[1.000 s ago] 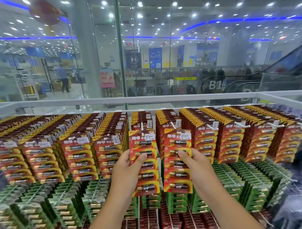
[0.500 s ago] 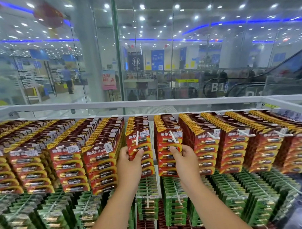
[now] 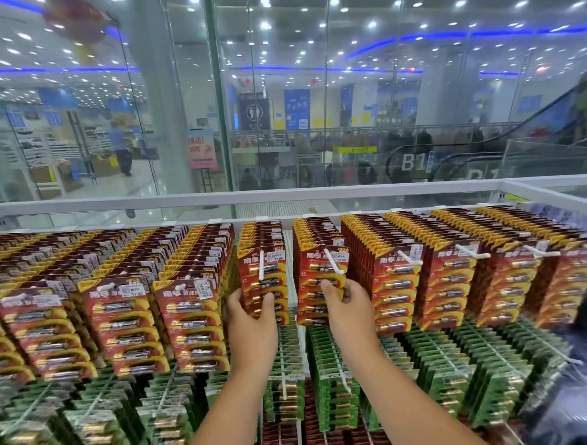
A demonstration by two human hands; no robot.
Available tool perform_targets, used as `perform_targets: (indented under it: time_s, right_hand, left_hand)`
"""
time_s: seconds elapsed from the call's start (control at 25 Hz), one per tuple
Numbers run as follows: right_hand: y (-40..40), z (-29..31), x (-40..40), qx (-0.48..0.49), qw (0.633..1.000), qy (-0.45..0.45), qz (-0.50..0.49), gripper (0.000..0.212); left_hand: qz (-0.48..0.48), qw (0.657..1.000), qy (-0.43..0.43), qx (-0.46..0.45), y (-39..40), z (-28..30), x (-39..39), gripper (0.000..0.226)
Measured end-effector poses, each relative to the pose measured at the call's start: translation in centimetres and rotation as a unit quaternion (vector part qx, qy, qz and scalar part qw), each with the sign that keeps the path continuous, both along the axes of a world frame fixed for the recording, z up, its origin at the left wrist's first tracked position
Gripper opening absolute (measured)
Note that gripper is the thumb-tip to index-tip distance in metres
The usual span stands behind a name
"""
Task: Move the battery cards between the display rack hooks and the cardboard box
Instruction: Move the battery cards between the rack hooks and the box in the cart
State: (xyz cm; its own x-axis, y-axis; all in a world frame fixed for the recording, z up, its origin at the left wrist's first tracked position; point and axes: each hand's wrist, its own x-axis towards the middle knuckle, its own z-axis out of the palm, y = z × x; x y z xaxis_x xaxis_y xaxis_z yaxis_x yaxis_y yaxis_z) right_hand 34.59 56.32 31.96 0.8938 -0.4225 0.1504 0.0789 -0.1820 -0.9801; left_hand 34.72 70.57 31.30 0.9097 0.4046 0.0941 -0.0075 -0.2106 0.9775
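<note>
Both hands, left hand (image 3: 252, 318) and right hand (image 3: 346, 307), have pushed their gripped red battery cards (image 3: 264, 283) farther back along the white hooks (image 3: 261, 265), so this hanging step looks nearly done.

light: bright, even, from ceiling spotlights (image 3: 264, 3) and blue strips | shadows: faint, soft | glare: lamp reflections on glass wall (image 3: 281, 106) above the battery rack (image 3: 403, 275) | blur: smeared right of and below rack | distortion: wide-angle bowing at edges | centre: sharp

Blurred packs (image 3: 583, 362) at right edge; cardboard box unseen.
</note>
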Motion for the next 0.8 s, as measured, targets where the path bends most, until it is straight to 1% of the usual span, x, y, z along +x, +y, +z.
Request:
perform_targets:
  time_s: [0.04,0.16,0.24,0.28,0.44,0.52,0.68,0.8]
  right_hand:
    - [0.1,-0.5,0.0,-0.004,1.0,0.002,-0.005,0.016]
    - [0.6,-1.0,-1.6,-0.002,1.0,0.02,-0.018,0.043]
    - [0.9,-1.1,-3.3,-0.017,0.999,0.045,-0.02,0.061]
    - [0.9,-1.0,-4.1,-0.018,0.998,0.053,-0.018,0.063]
    - [-0.2,-1.8,-8.0,0.0,0.998,0.063,-0.006,0.062]
    - [-1.4,-2.3,-10.5,0.017,0.997,0.078,-0.011,0.061]
    - [-6.3,-3.3,-15.5,0.033,0.995,0.084,-0.039,0.052]
    - [-12.1,-4.6,-20.6,0.043,0.991,0.097,-0.083,0.047]
  left_hand:
    - [-0.008,1.0,0.007,0.006,0.1,0.0,-0.6,0.062]
    - [-0.045,0.998,0.03,0.024,0.7,-0.5,-2.4,0.074]
    - [-0.072,0.996,0.035,0.035,1.1,-1.3,-3.2,0.075]
    - [-0.093,0.994,0.038,0.037,1.4,-1.4,-3.7,0.074]
    - [-0.2,0.978,0.052,0.024,1.6,-1.4,-5.6,0.063]
    - [-0.227,0.972,0.053,0.025,0.5,-1.3,-7.1,0.059]
    - [-0.265,0.963,0.051,0.023,-3.9,-1.6,-9.9,0.047]
    - [-0.285,0.956,0.061,0.022,-9.3,-2.6,-12.7,0.038]
